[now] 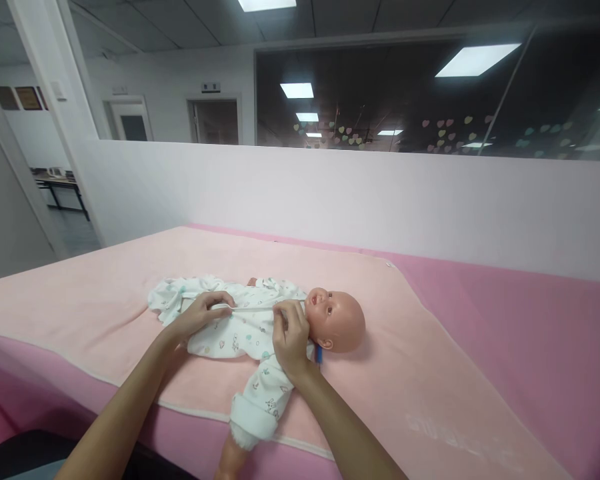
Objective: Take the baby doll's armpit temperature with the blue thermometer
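Observation:
A baby doll (344, 321) lies on its back with its head to the right. It wears a white printed romper (250, 333), whose near sleeve has a turned-up cuff and reaches toward me. My left hand (207, 313) pinches the romper's front edge near the doll's waist. Up by the doll's neck, my right hand (291, 330) has its fingers closed on the same edge. Between the two hands the white edge runs in a straight line. Cloth at the romper's leg end is bunched at the left. A small blue piece (319, 355) shows under the doll's head.
Beneath the doll is a peach blanket (420, 400) with a pale border. It lies over a pink table cover (505, 313). A white low wall (355, 200) stands behind the table, with a dark window above it.

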`<state>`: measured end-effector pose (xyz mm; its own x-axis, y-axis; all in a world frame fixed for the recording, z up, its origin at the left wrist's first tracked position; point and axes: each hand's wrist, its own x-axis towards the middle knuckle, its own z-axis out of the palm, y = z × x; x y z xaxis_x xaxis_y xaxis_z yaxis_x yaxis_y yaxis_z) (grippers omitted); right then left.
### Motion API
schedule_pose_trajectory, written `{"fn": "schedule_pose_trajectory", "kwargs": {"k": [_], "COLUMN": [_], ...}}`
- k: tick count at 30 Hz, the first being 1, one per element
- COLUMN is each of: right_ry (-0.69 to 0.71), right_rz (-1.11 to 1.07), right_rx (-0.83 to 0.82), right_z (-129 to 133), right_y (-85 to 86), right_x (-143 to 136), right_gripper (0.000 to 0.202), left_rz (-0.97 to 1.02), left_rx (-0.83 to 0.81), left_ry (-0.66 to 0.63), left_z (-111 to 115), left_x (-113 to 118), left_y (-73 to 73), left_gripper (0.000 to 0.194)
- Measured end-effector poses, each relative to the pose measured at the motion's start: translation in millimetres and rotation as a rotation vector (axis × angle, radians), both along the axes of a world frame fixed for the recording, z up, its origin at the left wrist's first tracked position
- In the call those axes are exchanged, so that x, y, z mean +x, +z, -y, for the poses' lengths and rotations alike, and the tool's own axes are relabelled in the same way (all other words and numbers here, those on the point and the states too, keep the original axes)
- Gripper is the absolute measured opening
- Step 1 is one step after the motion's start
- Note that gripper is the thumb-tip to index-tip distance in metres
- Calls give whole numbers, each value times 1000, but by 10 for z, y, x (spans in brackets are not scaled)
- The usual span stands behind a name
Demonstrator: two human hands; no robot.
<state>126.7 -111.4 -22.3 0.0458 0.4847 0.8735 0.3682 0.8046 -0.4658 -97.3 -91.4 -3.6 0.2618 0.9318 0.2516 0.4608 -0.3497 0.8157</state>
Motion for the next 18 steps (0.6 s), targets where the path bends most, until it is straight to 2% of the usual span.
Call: {"fn": "schedule_pose_trajectory", "kwargs": {"k": [11, 18], "right_ry": [5, 7], "right_rz": [5, 1], "right_rx": [3, 7], "right_z": [11, -10], "right_y": [8, -10], "right_x": [10, 9], "right_gripper": [16, 17], "left_rz": [32, 60], "left_rx": [-25, -7], "left_ry": [32, -41], "left_z": [-22, 9], "left_x": [-35, -20], "left_y": [-39, 4], "left_gripper": [17, 18]}}
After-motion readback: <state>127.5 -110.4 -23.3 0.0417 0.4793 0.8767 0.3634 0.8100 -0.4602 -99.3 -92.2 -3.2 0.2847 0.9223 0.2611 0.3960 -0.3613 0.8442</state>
